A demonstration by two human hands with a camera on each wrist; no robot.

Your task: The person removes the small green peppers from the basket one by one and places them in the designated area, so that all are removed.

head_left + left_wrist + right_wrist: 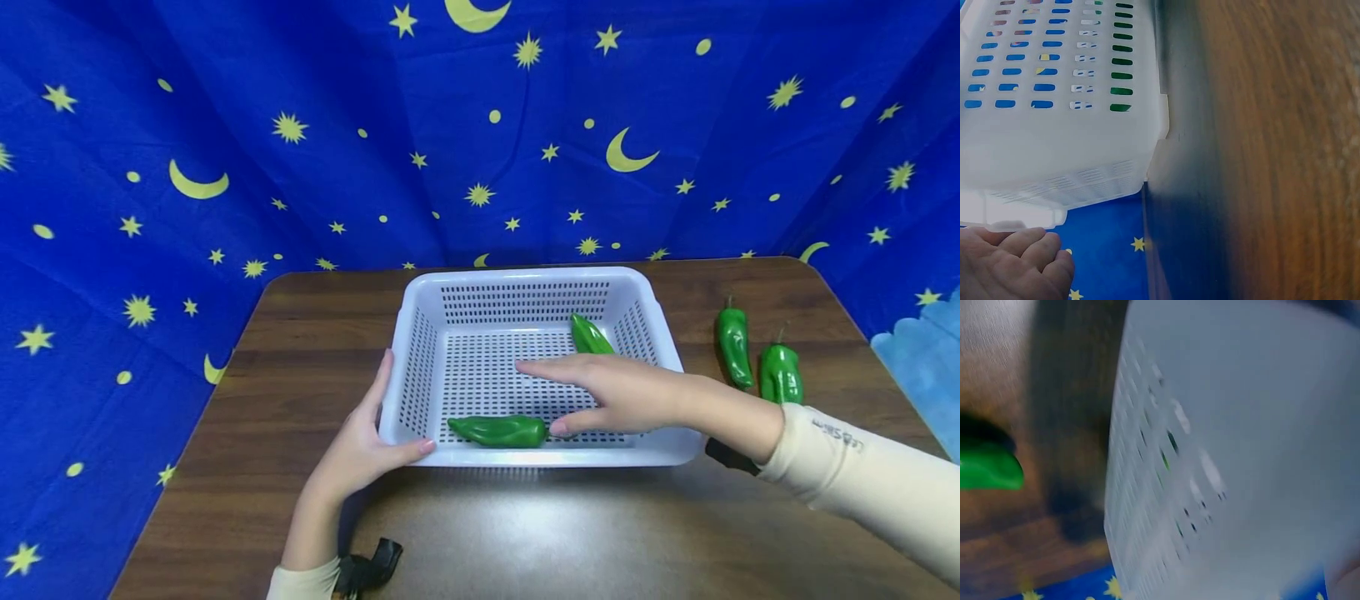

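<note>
A white perforated plastic basket (491,460) stands on the wooden table. My left hand (360,454) rests on its front left corner, thumb lying over the front rim and fingers along the outside. Over the basket's right half hovers my right hand (637,396), fingers stretched out to the left and nothing seen in its grasp. A green pepper (498,431) lies along the basket's front wall, its thick end close to my right thumb. Behind that hand, another green pepper (590,335) is partly hidden in the basket's right side.
Right of the basket, two more green peppers, a long one (733,343) and a shorter one (780,373), lie on the table (315,333). A blue curtain (360,192) with moons and stars hangs behind. Dark wrist straps sit on both wrists.
</note>
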